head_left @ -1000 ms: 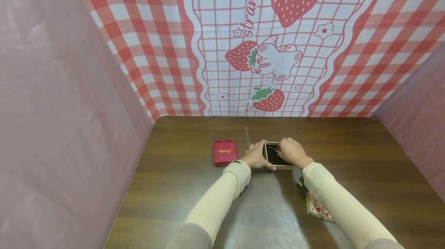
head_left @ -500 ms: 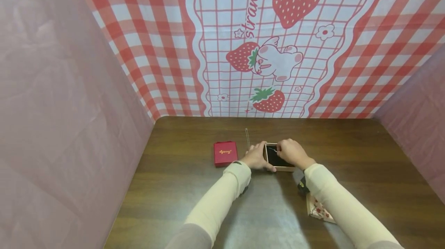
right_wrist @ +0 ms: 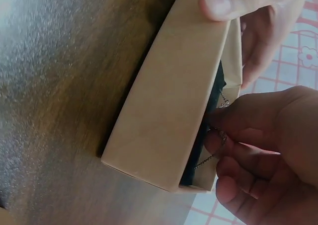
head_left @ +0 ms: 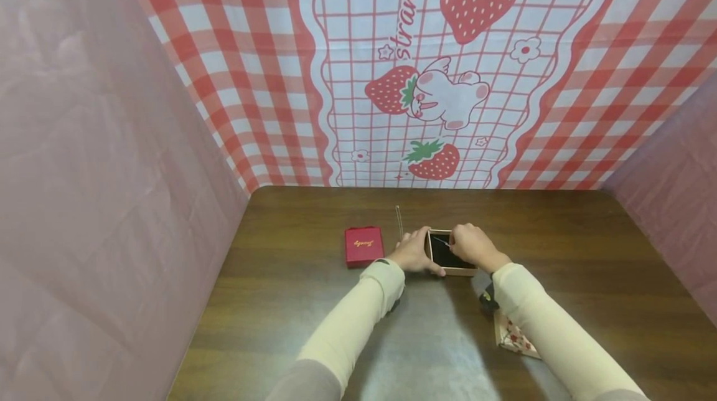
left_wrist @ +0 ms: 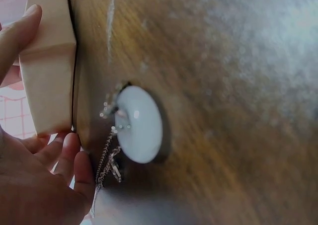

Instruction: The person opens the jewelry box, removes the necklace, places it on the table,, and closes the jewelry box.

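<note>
At the left end of the box [head_left: 460, 272], one short side is held by the left hand [head_left: 412, 253], thumb at the near corner and fingers at the far one. Inside the box, a fine chain [right_wrist: 204, 161] is pinched by the thumb and forefinger of the right hand [head_left: 472, 246]. Part of it is stretched over the black pad [head_left: 444, 256]; the rest is hidden by the fingers. Both hands are thus clamped, near each other, on separate things.

The chain could, it is judged, be knotted or dragged out if a loop is caught on a finger, and the pad could be lifted if a link is snagged on its edge. Near the left hand, a white ring [left_wrist: 143, 128] with a second chain [left_wrist: 103, 160] could be swept aside by a shift of the fingers.

Outward from the hands are counted one box, one pad, one ring, two chains, one red box [head_left: 364, 247] to the left, and one floral panel [head_left: 512, 337] partly covered by the right sleeve [head_left: 551, 326]. Whether the thin strand [head_left: 399, 220] past the left hand is part of the second chain cannot be told. All are borne by one counter [head_left: 291, 320].
</note>
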`<move>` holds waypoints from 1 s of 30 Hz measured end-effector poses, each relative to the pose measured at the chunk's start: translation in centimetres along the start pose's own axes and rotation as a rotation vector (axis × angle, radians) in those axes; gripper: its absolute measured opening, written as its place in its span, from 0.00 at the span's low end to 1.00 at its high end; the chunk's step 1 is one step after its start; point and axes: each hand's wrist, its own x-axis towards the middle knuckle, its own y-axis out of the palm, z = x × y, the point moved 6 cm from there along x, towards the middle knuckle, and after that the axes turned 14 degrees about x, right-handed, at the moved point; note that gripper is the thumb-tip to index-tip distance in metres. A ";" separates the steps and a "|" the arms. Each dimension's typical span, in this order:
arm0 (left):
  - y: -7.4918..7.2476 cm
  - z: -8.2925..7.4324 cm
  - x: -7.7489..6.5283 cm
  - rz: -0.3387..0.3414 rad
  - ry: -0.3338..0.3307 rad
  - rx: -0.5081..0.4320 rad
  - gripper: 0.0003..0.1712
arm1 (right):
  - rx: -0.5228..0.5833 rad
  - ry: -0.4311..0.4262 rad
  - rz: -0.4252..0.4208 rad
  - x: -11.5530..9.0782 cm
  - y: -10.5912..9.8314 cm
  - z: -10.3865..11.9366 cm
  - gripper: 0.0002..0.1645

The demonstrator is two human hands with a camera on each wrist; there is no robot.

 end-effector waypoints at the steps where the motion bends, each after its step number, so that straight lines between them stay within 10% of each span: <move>1: 0.0 0.0 0.0 -0.002 0.000 -0.002 0.61 | 0.002 0.000 0.002 -0.1 -0.1 0.0 0.05; 30: 0.0 0.0 -0.1 0.016 -0.002 -0.005 0.64 | 0.132 -0.129 -0.156 -3.6 -4.5 1.7 0.03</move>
